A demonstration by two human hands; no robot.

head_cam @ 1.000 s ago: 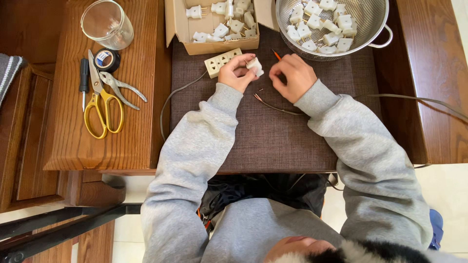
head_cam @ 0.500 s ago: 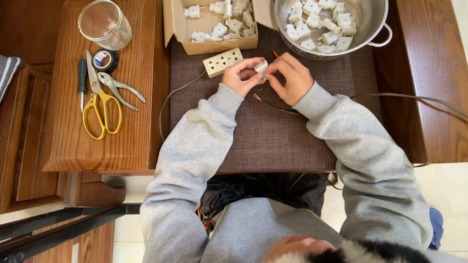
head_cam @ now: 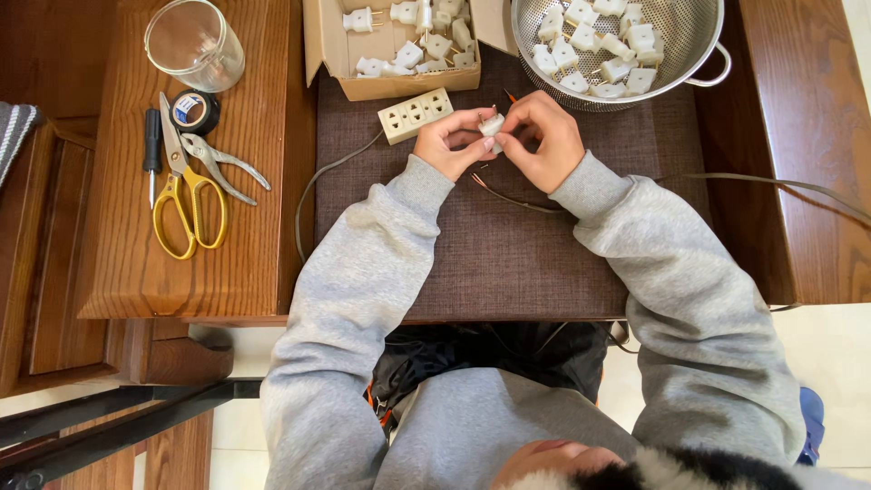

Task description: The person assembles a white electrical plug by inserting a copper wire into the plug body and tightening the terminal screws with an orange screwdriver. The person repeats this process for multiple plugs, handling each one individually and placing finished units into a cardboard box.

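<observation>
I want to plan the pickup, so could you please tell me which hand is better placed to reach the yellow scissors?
Probably the left hand. The yellow scissors lie on the wooden table on its side; the right hand would have to cross over. Both hands now hold the white plug.

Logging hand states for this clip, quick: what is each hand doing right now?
Left hand: closed, pinching the white plug.
Right hand: closed, fingertips on the same white plug.

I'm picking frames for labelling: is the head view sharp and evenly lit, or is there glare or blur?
Head view: sharp and evenly lit on both hands, left hand and right hand, around the white plug; soft highlights on the glass jar and metal colander; pale floor at right nearly overexposed.
</observation>
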